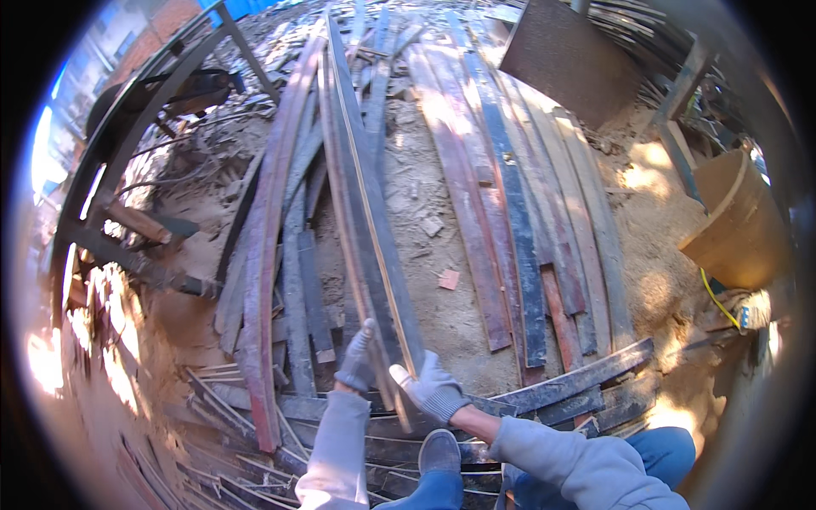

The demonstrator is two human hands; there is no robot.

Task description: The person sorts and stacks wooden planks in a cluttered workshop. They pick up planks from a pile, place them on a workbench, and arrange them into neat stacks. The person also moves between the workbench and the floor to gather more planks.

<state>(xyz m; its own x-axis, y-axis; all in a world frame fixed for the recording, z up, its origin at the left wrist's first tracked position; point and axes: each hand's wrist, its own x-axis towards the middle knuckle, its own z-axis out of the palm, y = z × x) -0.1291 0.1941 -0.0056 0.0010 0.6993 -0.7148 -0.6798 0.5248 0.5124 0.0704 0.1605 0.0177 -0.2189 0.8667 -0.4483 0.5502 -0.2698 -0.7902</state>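
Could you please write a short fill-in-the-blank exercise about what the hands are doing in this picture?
1. Both hands wear grey ____.
2. The left hand and right hand each have a grip on one long, dark ____.
3. A shoe rests on a pile of ____ boards.
4. The ground between the planks is covered in ____.

Missing words: gloves; plank; wooden; sawdust

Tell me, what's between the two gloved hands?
In the head view, long dark planks held on edge run between the left hand and the right hand; both gloves grip their near end.
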